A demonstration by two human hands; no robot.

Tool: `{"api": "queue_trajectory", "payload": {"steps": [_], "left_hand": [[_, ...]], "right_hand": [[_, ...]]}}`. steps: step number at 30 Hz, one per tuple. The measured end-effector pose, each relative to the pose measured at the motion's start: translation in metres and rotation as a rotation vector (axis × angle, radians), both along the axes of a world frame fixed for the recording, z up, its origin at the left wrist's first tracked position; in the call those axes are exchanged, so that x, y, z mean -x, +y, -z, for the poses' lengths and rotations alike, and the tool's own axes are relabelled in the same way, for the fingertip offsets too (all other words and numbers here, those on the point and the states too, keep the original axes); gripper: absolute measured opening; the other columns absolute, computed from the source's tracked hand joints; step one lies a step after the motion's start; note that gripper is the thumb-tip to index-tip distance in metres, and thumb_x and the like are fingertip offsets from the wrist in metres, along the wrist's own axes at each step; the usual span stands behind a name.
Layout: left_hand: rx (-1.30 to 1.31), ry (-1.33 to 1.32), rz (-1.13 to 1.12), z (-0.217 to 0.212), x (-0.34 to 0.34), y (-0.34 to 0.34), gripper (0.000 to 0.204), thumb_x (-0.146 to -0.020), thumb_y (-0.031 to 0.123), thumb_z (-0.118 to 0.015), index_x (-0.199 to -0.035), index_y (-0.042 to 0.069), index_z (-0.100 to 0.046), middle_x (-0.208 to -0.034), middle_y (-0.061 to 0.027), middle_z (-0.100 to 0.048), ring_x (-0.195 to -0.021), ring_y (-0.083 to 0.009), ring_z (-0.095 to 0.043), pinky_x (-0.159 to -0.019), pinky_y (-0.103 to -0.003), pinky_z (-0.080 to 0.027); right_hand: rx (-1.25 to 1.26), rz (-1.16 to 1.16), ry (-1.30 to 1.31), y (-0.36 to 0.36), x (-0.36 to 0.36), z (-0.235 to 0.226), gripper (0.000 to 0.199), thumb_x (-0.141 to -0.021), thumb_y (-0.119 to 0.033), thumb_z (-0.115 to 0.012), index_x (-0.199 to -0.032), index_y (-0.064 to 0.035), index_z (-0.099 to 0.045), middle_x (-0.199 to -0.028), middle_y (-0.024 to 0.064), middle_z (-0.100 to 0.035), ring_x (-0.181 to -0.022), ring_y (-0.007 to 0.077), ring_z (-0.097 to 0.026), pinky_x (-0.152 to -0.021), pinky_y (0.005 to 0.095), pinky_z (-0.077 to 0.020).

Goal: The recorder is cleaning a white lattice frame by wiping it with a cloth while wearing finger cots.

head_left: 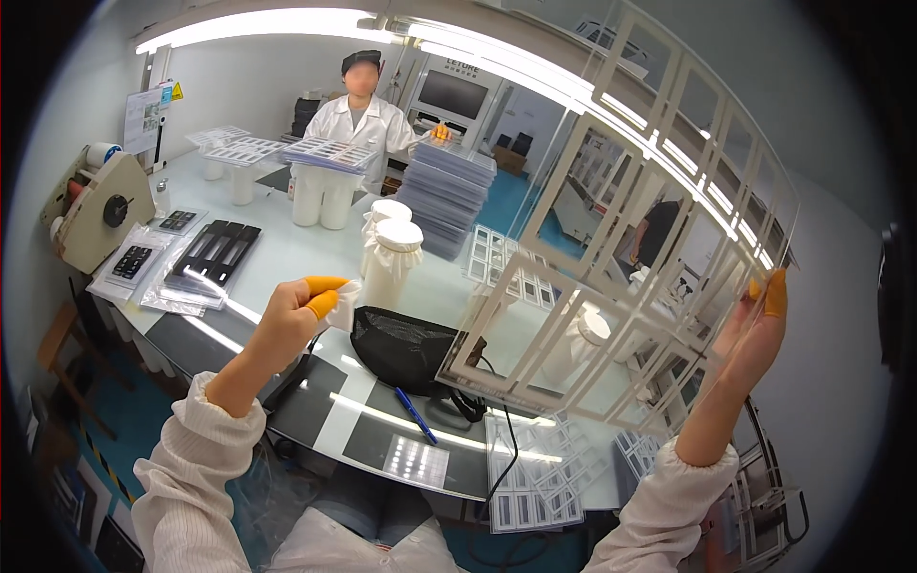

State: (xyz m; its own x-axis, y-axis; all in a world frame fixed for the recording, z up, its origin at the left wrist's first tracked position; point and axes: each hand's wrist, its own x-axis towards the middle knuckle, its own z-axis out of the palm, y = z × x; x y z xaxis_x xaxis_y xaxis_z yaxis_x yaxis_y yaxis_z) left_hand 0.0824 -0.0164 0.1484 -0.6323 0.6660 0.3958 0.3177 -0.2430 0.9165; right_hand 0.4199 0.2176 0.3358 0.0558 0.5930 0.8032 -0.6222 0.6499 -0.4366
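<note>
My left hand (287, 320), with orange finger cots on the thumb and forefinger, pinches a small crumpled white wipe (343, 304). It is raised over the front of the table, left of a black mesh-topped pouch (406, 346). At the right, my right hand (753, 339), also in orange finger cots, grips the edge of a large clear panel (611, 301) printed with white rectangular frames. The panel is held up and tilted, and the table shows through it. The wipe and the panel are apart.
White cloth-covered cylinders (393, 263) stand mid-table. Beyond them rises a tall stack of clear sheets (444, 201). Black framed plates (216, 253) lie at left, near a tape dispenser (110, 208). A blue pen (415, 415) and cable lie in front. A co-worker (358, 119) stands opposite.
</note>
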Motion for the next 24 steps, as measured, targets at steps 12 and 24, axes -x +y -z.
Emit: {"api": "queue_trajectory", "payload": {"steps": [12,24], "left_hand": [[-0.351,0.367,0.087,-0.057,-0.084,-0.013,0.016,-0.079,0.007,-0.065,-0.091,-0.003,-0.062,-0.076,-0.0054,-0.055,-0.067,-0.0101,-0.054,-0.059,-0.019,-0.043],[-0.306,0.274,0.154,-0.027,-0.106,-0.008,0.016,-0.071,0.002,-0.071,-0.086,-0.002,-0.065,-0.074,-0.0043,-0.056,-0.061,-0.0114,-0.052,-0.054,-0.019,-0.039]], "right_hand": [[0.063,-0.020,-0.017,-0.018,0.013,0.059,0.017,-0.090,-0.019,-0.050,-0.101,-0.0059,-0.052,-0.095,0.0022,-0.054,-0.094,0.0106,-0.048,-0.097,0.0331,-0.0266],[-0.187,0.084,-0.072,-0.016,-0.013,0.102,0.015,-0.090,-0.016,-0.048,-0.102,-0.0059,-0.051,-0.099,0.0027,-0.054,-0.096,0.0119,-0.048,-0.098,0.0324,-0.0274]]}}
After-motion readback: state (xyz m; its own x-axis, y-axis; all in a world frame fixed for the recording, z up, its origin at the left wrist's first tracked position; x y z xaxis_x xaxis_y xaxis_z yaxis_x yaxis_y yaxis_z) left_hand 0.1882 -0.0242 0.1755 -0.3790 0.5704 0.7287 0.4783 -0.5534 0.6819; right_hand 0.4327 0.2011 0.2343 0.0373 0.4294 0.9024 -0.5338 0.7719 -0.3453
